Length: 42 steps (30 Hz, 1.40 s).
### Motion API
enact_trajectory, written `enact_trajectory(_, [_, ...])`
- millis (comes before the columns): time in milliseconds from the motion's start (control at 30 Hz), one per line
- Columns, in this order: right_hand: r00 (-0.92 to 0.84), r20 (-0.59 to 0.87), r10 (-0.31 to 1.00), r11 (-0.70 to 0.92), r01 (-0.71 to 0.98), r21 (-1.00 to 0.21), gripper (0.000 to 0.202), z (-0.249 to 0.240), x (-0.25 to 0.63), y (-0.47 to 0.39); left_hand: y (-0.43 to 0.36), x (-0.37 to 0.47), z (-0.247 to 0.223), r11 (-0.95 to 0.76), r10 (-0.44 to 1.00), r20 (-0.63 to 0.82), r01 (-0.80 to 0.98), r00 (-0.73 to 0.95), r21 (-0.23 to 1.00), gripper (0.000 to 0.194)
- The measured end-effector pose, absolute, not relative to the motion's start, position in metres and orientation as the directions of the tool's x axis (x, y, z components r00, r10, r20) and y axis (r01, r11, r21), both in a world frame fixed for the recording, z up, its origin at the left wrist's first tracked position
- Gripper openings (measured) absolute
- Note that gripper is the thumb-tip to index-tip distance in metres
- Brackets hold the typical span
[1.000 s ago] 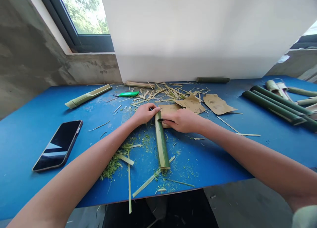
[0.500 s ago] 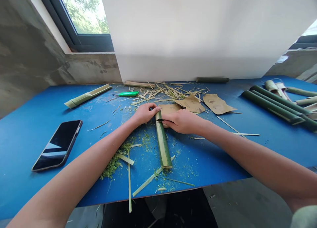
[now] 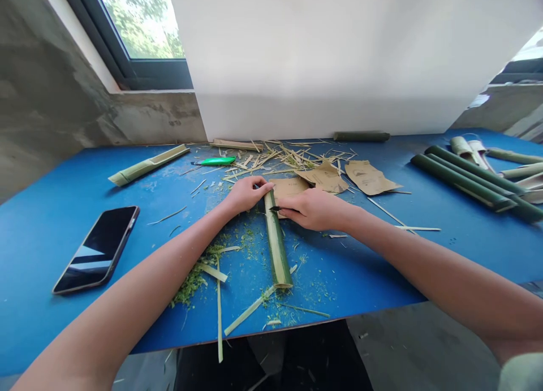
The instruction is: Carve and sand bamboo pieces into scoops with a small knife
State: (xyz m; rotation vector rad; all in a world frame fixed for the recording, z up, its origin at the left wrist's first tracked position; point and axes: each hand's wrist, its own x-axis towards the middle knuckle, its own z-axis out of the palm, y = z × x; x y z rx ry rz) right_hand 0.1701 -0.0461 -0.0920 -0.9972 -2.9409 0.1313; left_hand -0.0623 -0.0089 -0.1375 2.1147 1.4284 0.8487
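Note:
A green bamboo piece (image 3: 278, 249) with a pale scraped strip lies lengthwise on the blue table (image 3: 139, 181), its near end close to the front edge. My left hand (image 3: 249, 193) grips its far end between thumb and fingers. Closed around a small dark blade (image 3: 275, 209), my right hand (image 3: 307, 208) rests just right of the bamboo, the blade's tip over the pale strip. The blade's handle is hidden in my fingers. Green shavings (image 3: 189, 286) and thin pale strips (image 3: 219, 312) lie to the left of the bamboo.
A phone (image 3: 97, 249) lies at the left. Behind my hands are a green cutter (image 3: 217, 161), a split bamboo piece (image 3: 148, 166), brown sandpaper-like sheets (image 3: 369, 177) and a heap of slivers (image 3: 292, 156). Several dark green bamboo pieces (image 3: 462, 181) are at the right.
The blade in my right hand has moved very slightly toward me along the bamboo. My left hand keeps its hold. The whole view has shifted a little.

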Motion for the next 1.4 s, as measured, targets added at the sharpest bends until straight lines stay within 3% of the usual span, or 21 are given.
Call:
enact_trajectory(300, [-0.703, 0.042, 0.71, 0.704, 0.711, -0.003, 0.037, -0.094, 0.163, -0.038, -0.01, -0.06, -0.137, -0.37, 0.929, 0.246, 0.656, 0.277, 0.658, 0.042])
enact_trajectory(500, [-0.814, -0.005, 0.58, 0.809, 0.577, -0.108, 0.032, -0.092, 0.172, -0.048, -0.01, -0.061, -0.138, -0.362, 0.932, 0.241, 0.656, 0.27, 0.662, 0.042])
enact_trajectory(700, [-0.677, 0.148, 0.721, 0.691, 0.719, -0.08, 0.042, -0.094, 0.166, -0.039, -0.007, -0.06, -0.138, -0.346, 0.938, 0.248, 0.664, 0.242, 0.663, 0.038])
enact_trajectory(867, [-0.641, 0.19, 0.743, 0.669, 0.713, -0.212, 0.032, -0.091, 0.167, -0.041, -0.007, -0.06, -0.139, -0.323, 0.946, 0.25, 0.683, 0.209, 0.655, 0.039])
enact_trajectory(1033, [-0.67, 0.244, 0.701, 0.713, 0.653, -0.255, 0.031, -0.097, 0.174, -0.037, -0.007, -0.06, -0.141, -0.323, 0.946, 0.239, 0.707, 0.219, 0.629, 0.029])
enact_trajectory(1400, [-0.673, 0.249, 0.696, 0.713, 0.69, -0.125, 0.038, -0.104, 0.175, -0.034, -0.006, -0.063, -0.14, -0.352, 0.936, 0.24, 0.738, 0.259, 0.576, 0.03])
